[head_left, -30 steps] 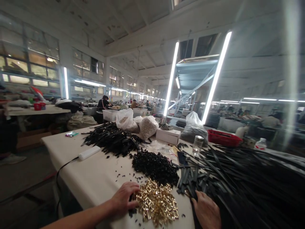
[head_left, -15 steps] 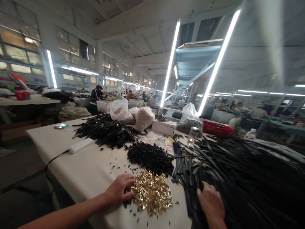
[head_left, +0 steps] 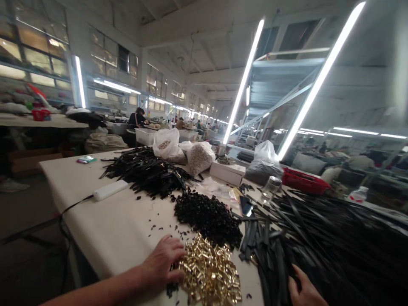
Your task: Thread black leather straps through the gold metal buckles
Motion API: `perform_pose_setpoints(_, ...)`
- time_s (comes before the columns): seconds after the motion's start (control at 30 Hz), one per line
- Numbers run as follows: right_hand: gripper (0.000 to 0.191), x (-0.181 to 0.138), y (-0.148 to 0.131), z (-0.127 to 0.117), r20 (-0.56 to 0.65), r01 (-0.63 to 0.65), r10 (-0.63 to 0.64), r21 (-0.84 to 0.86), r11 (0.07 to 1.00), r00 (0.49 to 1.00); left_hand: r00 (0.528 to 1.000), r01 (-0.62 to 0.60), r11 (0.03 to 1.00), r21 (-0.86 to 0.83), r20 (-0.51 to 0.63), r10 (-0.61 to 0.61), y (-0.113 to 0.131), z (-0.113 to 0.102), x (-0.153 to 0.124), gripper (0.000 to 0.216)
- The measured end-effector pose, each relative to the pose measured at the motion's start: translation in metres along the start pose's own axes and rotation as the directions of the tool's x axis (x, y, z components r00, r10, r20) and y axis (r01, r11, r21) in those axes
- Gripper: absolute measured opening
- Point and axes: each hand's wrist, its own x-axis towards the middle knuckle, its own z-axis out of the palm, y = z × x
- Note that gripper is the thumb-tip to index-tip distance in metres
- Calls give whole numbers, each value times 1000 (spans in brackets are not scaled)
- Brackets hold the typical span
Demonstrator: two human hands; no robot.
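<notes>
The table [head_left: 105, 225] is strewn with straps [head_left: 318, 238] at the right; buckles [head_left: 210, 276] are heaped by the near edge, black bits [head_left: 208, 216] behind them, bags [head_left: 197, 157], a box [head_left: 228, 172] and a jar [head_left: 269, 189] farther back.

A heap of small gold metal buckles [head_left: 210, 276] lies at the lower middle of the frame, near the front edge of the pale bench [head_left: 105, 221]. The pieces are shiny, rectangular and open-framed, tumbled loosely on one another at all angles. To its right, a broad pile of long, flat black strips [head_left: 318, 242] fills the lower right of the frame. The strips lie crisscross and overlapping, and those farther back are blurred. The pile's near left edge lies just beside the gold heap.
</notes>
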Motion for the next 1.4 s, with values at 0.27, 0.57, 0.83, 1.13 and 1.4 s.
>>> perform_pose_setpoints(0.27, 35, -15, -40, -17, -67, -80, 73, -118, 990, 995, 984, -4, 999, 33, -177, 10, -4, -38, 68, 30)
perform_pose_setpoints(0.57, 28, -21, -53, -41, -125, 39, 11, 394, 918, 992, 945, -13, 990, -143, -326, -35, -9, -38, 106, 28)
perform_pose_setpoints(0.83, 22, -25, -124, -96, 29, 100, -136, 530, 842, 990, 969, 62, 806, -589, -157, -189, 15, -37, 109, 34)
perform_pose_setpoints(1.13, 20, -36, -180, -72, 159, 209, -346, 549, 809, 925, 954, 239, 389, -890, 141, -264, 35, -13, 92, 44)
perform_pose_setpoints(1.4, 25, -52, -175, -46, 176, 177, -357, 621, 763, 917, 897, 384, 332, -861, 262, -357, 37, -9, 93, 31)
